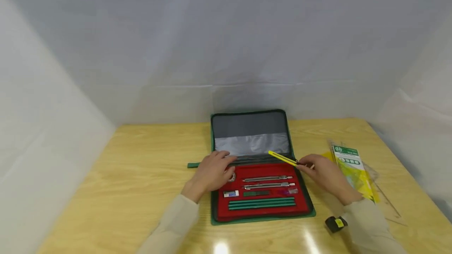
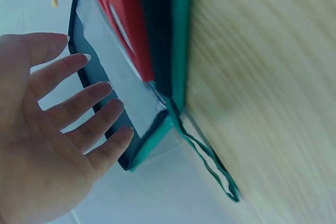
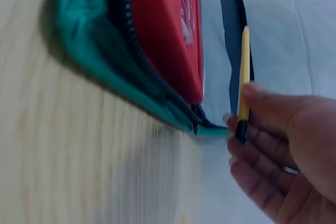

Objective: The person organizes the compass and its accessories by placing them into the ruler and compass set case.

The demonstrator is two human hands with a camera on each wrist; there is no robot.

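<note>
A green zip case (image 1: pixel 263 220) lies open on the table, its lid leaning up at the back. Its red tray (image 1: pixel 261 213) holds two metal compasses (image 1: pixel 268 185), several green pencils (image 1: pixel 262 204), an eraser (image 1: pixel 231 193) and a dark green item (image 1: pixel 256 193). My right hand (image 1: pixel 326 175) pinches a slim yellow utility knife (image 1: pixel 281 157) by its black end, above the case's right side. Over the tray's left part is my left hand (image 1: pixel 213 171), palm down, fingers spread and holding nothing; in the left wrist view its fingers (image 2: pixel 105 132) are apart. It partly covers a round item in the tray.
A green-and-white packet (image 1: pixel 347 162) lies on the right, with clear rulers and yellow sheets under and beside it. Near the right sleeve sits a small black object (image 1: pixel 334 224) with a yellow patch. A green strap (image 1: pixel 193 165) sticks out left of the case. White sheeting (image 1: pixel 212 50) stands behind the table.
</note>
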